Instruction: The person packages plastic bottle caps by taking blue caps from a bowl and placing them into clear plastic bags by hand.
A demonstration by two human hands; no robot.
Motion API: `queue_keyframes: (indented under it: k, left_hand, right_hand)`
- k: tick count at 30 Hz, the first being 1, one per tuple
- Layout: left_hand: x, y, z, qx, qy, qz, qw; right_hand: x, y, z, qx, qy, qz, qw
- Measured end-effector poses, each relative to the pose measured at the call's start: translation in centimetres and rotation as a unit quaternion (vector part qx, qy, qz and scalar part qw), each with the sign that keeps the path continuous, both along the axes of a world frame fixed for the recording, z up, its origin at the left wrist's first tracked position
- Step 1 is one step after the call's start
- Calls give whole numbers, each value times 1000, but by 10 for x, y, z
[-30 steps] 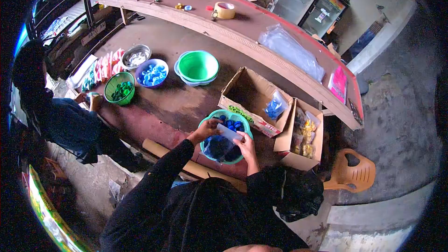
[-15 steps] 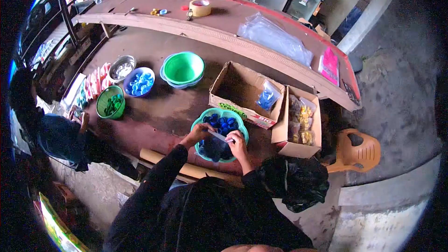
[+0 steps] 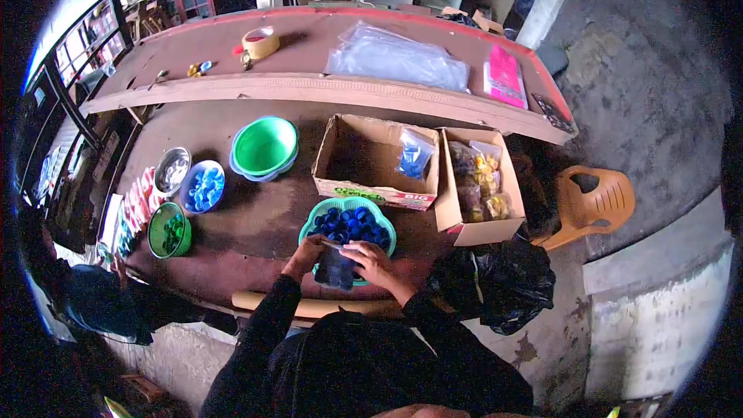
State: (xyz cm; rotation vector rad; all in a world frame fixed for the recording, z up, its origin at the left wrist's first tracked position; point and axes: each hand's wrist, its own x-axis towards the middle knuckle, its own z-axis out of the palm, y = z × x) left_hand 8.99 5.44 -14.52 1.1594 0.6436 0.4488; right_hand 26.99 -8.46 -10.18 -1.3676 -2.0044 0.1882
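I'm getting soft, moderately dim daylight over the tabletop (image 3: pixel 255 232), while the upper-left opening (image 3: pixel 87 31) is glaring nearly white and the tape roll (image 3: pixel 261 42) is casting a soft shadow rightward. The wide lens is bowing the raised shelf (image 3: pixel 302 63) and sinking the frame's edges into speckled black. I'm seeing grain in the dark sleeves (image 3: pixel 263 325), faint shine on the black bag (image 3: pixel 503 286), and murky, soft detail in the clear pouch (image 3: pixel 335 271).
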Motion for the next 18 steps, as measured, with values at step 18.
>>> queue_keyframes:
  k: [18]
  left_hand:
    - [31,-58,87,-188,52,-17,981]
  right_hand:
    - [33,-22,8,-301,523,-130,786]
